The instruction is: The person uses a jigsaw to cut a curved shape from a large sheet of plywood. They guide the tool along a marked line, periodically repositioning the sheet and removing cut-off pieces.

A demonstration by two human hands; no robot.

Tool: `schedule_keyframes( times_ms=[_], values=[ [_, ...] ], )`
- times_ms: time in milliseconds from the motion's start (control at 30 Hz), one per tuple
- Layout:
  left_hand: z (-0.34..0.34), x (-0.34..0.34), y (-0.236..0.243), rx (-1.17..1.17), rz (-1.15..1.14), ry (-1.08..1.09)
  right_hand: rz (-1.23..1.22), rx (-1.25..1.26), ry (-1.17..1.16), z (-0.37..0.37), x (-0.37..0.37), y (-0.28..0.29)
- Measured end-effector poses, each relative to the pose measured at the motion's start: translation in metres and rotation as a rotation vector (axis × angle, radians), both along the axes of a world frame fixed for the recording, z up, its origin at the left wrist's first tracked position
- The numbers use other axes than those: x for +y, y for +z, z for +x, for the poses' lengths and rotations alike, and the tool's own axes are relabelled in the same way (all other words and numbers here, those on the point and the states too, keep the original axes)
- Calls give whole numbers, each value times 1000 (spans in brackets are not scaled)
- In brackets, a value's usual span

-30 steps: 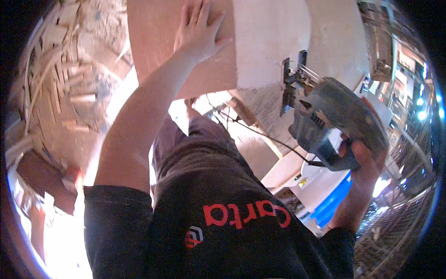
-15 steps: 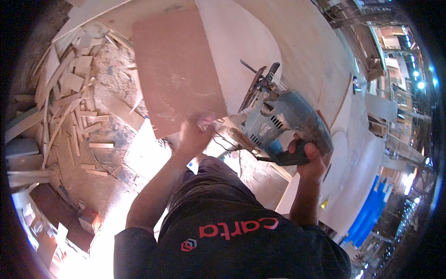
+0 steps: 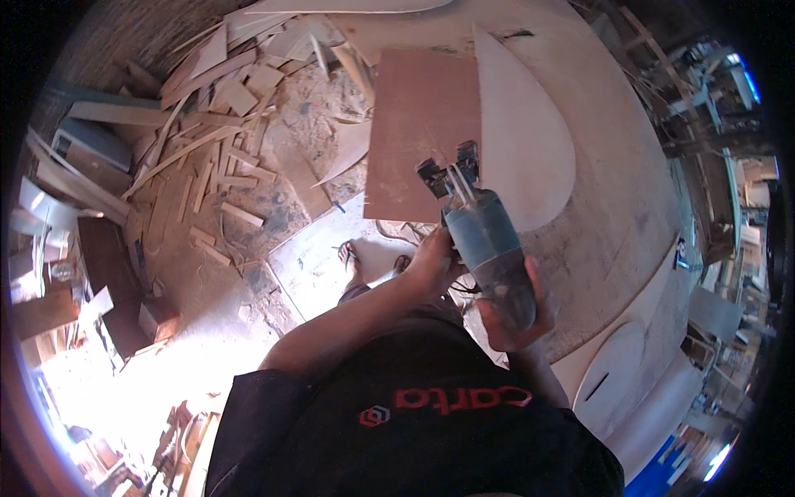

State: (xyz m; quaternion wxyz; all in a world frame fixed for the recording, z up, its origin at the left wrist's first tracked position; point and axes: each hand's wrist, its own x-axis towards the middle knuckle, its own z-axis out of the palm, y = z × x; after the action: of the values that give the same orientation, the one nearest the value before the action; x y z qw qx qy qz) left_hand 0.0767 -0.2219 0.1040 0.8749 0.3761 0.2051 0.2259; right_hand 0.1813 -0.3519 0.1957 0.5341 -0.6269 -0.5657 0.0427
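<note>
Sawdust and offcuts cover the workshop floor [image 3: 207, 273] below me, with a heap of pale wooden scraps and strips [image 3: 207, 124] piled to the left. Ahead lies a broad, pale curved wooden panel [image 3: 613, 190], and on it I see a flat reddish-brown plywood sheet [image 3: 414, 124] beside a pale leaf-shaped wooden cutout [image 3: 526, 149].

I hold a blue-grey electric jigsaw [image 3: 489, 248] in both hands, its black shoe end pointing away from me and sitting over the near edge of the plywood sheet. My right hand [image 3: 513, 319] is wrapped around the rear of the tool's body, fingers closed on it. My left hand [image 3: 435, 265] is pressed against the tool's left side, gripping it near the front. A dark cable [image 3: 397, 236] trails just beside the left hand. My sandalled feet [image 3: 352, 257] stand on a pale board [image 3: 315, 265] on the floor.
</note>
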Motion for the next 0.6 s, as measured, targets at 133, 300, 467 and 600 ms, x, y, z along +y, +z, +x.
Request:
schedule_keyframes(
  times_ms=[133, 300, 467, 600],
  values=[
    [-15, -2, -16, -33, 498, 88, 67, -330, 192, -12, 15, 3],
    [-27, 3, -12, -117, 48, 34, 161, -229, 338, -29, 42, -3],
    [-32, 18, -5, -220, -179, -18, 132, -237, 452, -38, 53, -13],
    [-39, 36, 2, -315, -257, -68, 22, -275, 588, -37, 64, -11]
  ],
)
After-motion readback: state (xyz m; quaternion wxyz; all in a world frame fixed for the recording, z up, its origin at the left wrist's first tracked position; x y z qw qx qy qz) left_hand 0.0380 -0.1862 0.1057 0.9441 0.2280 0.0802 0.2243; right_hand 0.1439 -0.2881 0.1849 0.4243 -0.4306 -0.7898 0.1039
